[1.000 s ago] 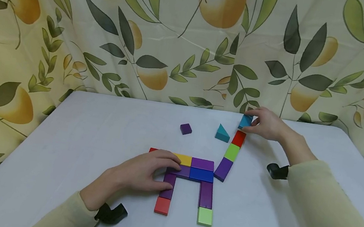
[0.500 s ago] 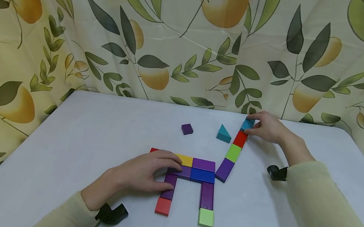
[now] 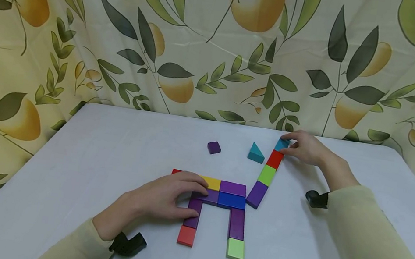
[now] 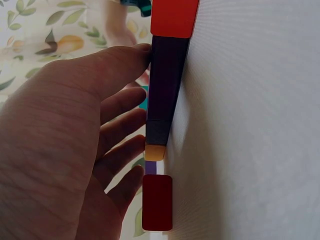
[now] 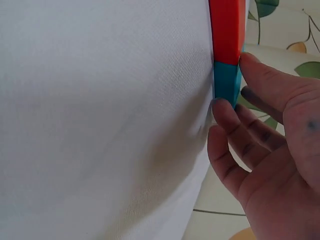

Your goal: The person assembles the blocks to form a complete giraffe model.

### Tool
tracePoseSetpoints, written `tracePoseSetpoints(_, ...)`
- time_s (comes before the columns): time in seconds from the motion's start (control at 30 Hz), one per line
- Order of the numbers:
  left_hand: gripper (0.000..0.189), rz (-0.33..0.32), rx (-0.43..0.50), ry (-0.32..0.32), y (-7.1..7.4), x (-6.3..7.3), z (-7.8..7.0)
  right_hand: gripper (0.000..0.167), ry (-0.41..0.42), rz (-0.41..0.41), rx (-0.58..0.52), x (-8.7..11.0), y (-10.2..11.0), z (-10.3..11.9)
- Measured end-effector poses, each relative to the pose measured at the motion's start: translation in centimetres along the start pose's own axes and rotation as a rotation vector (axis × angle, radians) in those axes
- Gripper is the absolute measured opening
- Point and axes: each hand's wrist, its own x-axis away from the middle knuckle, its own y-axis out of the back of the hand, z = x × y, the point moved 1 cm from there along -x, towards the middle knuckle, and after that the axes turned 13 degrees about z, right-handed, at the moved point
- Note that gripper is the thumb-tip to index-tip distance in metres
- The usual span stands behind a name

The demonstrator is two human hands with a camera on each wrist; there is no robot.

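In the head view my right hand (image 3: 306, 148) pinches a blue block (image 3: 281, 145) at the far end of a slanting row. That block meets a red block (image 3: 275, 159), as the right wrist view also shows, with the thumb (image 5: 257, 70) at its side. Below follow a lime green block (image 3: 266, 174) and a purple block (image 3: 257, 194). My left hand (image 3: 160, 193) lies over the left part of a flat block figure, fingers loosely spread, thumb on a purple leg block (image 3: 192, 219). A yellow block (image 3: 211, 183) and a dark blue block (image 3: 231, 201) show beside its fingers.
A teal triangular block (image 3: 256, 154) and a small purple block (image 3: 213, 147) lie apart toward the back of the white table (image 3: 131, 136). The figure's legs end in a red block (image 3: 186, 236) and a light green block (image 3: 236, 249). A fruit-patterned cloth (image 3: 217, 60) hangs behind.
My right hand has drawn the blue block slightly nearer, closing the small gap to the red block. The left hand stays in place; the head view has shifted a little.
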Motion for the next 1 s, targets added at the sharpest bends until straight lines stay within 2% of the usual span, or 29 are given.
tracePoseSetpoints(0.3, 0.044, 0.009, 0.002, 0.017, 0.0, 0.0, -0.2, 0.054, -0.006, 0.009, -0.022, 0.0, -0.2, -0.2)
tracePoseSetpoints(0.6, 0.044, 0.007, -0.001, 0.010, -0.1, 0.0, -0.1, 0.050, 0.023, -0.013, 0.017, 0.6, 0.0, 0.2)
tracePoseSetpoints(0.8, 0.044, 0.005, -0.005, 0.009, 0.0, 0.1, -0.1, 0.049, 0.035, -0.058, 0.017, 1.0, 0.2, 1.5)
tracePoseSetpoints(1.0, 0.044, 0.001, -0.002, -0.001, 0.1, 0.0, -0.1, 0.046, 0.111, -0.119, 0.006, 0.7, -0.5, 3.4)
